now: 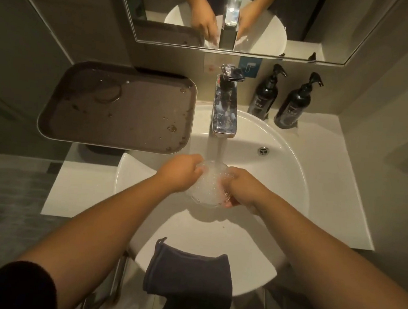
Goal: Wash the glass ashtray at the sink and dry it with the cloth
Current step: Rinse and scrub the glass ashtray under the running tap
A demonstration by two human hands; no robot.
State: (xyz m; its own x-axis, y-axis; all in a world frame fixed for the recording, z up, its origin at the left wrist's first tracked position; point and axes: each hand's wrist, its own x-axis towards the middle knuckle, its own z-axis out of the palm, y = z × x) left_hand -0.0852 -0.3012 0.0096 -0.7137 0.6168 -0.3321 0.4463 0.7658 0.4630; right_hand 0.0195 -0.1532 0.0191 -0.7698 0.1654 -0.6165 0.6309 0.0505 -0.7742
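The ashtray (207, 183) sits between both hands over the sink (284, 167), full of foamy water, directly under the running stream. The left hand (180, 172) curls its fingers over the near-left rim; the right hand (240, 189) holds the opposite rim, fingers wrapped beneath — each grip closed on the glass. Just beyond the grip stands the tap (224, 114). Left of it and farther back, a wet brown tray (118, 106) overhangs the tabletop (82, 187). Right of the tap stand two dark pump bottles (295, 103). Nearer than the grip, the cloth (189, 275) hangs over the sink's front edge — well apart from the ashtray.
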